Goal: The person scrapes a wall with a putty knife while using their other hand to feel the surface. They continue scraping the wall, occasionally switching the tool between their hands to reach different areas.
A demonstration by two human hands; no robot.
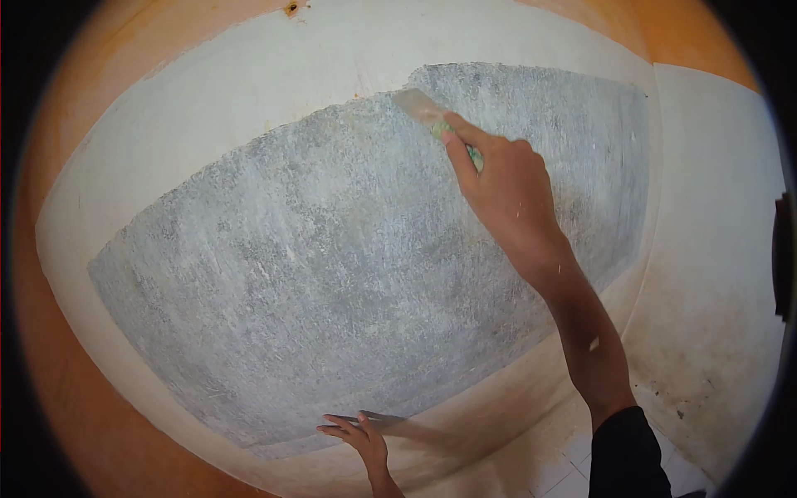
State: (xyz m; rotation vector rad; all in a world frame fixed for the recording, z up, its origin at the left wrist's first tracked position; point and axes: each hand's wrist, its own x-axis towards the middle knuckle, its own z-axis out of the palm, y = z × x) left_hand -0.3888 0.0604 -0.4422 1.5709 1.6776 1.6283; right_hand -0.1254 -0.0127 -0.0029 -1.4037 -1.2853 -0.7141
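In the head view my right hand (506,178) is wrapped round the green handle of a putty knife (422,108). Its wide flat blade touches the wall at the upper edge of a grey scraped patch (290,266), where the white paint (249,91) begins. Low on the wall, my left hand (357,433) has its fingers spread near the patch's bottom edge and holds nothing. Whether those fingertips press on the wall is hard to tell. Small pale flecks show on or in front of my right arm.
Orange paint (79,423) surrounds the white border at the left and top. A wall corner runs down the right, beside a stained white wall (706,207). Pale floor tiles (564,473) show at the bottom. A dark object (781,257) stands at the far right edge.
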